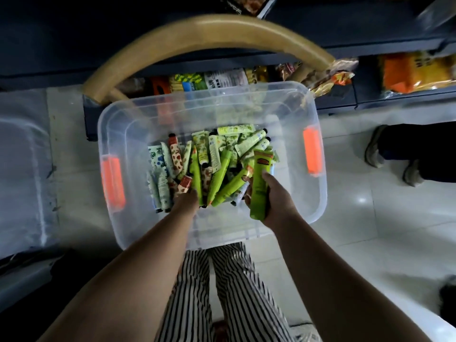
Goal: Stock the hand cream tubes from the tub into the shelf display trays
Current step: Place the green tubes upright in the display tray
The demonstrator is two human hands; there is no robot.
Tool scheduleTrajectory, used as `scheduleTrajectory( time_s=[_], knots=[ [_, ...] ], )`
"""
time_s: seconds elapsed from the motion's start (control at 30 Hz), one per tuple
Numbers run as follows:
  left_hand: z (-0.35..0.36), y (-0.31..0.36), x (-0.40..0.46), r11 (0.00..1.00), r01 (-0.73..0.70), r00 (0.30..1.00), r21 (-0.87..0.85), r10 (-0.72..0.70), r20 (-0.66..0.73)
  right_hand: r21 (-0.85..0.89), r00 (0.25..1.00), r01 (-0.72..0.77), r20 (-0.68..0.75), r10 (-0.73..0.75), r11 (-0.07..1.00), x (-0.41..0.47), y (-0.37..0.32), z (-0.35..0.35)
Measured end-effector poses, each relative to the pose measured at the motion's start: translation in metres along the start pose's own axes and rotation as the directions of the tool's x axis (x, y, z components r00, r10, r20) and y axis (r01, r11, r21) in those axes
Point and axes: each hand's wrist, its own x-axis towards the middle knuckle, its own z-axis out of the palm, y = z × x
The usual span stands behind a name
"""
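Head view: your right hand point(274, 193) is gripping a smooth green tube point(260, 183) over the clear plastic tub point(138, 114); your left hand point(187, 197) is reaching among glossy tubes point(209, 166), fingers hidden.

- Down below me, a pale tiled floor point(370, 230), glossy, catching a spot of light on the right.
- My clear plastic tub point(313, 206) seems to rest on a cart with a curved tan handle point(197, 28); I can't tell what its base touches.
- On the tiles at right, another person's shoes point(375, 146).
- Ahead, the dark low shelf point(370, 99) carries snack packets point(414, 72).
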Motion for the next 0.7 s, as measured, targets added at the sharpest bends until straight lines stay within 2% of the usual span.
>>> scheduleTrajectory(
  time_s=[0.1,0.17,0.27,0.37,0.43,0.5,0.57,0.6,0.7],
  knots=[
    [0.013,-0.002,0.017,0.993,0.035,0.993,-0.115,-0.047,-0.106,-0.082,0.999,0.005,0.047,-0.002,0.997,0.003,-0.004,-0.004],
    [0.019,0.0,0.019,0.993,0.051,0.982,-0.107,-0.07,-0.173,-0.133,0.998,0.018,0.064,-0.009,0.991,0.007,-0.006,-0.005],
    [0.021,0.006,0.02,0.996,-0.022,0.983,-0.091,0.005,-0.182,-0.164,0.998,0.027,0.064,-0.016,0.986,0.011,-0.008,-0.004],
    [0.021,0.014,0.019,0.988,-0.059,0.996,-0.144,0.048,-0.079,-0.19,0.998,0.04,0.063,-0.029,0.981,0.016,-0.008,-0.005],
    [0.018,0.021,0.015,0.943,0.005,1.0,-0.332,-0.012,-0.021,-0.213,0.996,0.064,0.073,-0.05,0.975,0.018,-0.008,-0.006],
    [0.011,0.028,0.004,0.779,0.123,0.992,-0.614,-0.086,0.09,-0.229,0.995,0.077,0.073,-0.061,0.97,0.019,-0.009,-0.006],
    [0.002,0.031,-0.01,0.589,0.229,0.97,-0.775,-0.067,0.235,-0.223,0.995,0.077,0.085,-0.059,0.972,0.014,-0.012,-0.003],
    [-0.004,0.03,-0.018,0.566,0.243,0.96,-0.788,-0.026,0.277,-0.224,0.993,0.084,0.099,-0.063,0.971,0.009,-0.014,0.001],
    [-0.025,0.028,-0.046,0.624,0.196,0.95,-0.756,0.07,0.303,-0.299,0.986,0.128,0.144,-0.088,0.946,-0.006,-0.023,0.014]
  ],
)
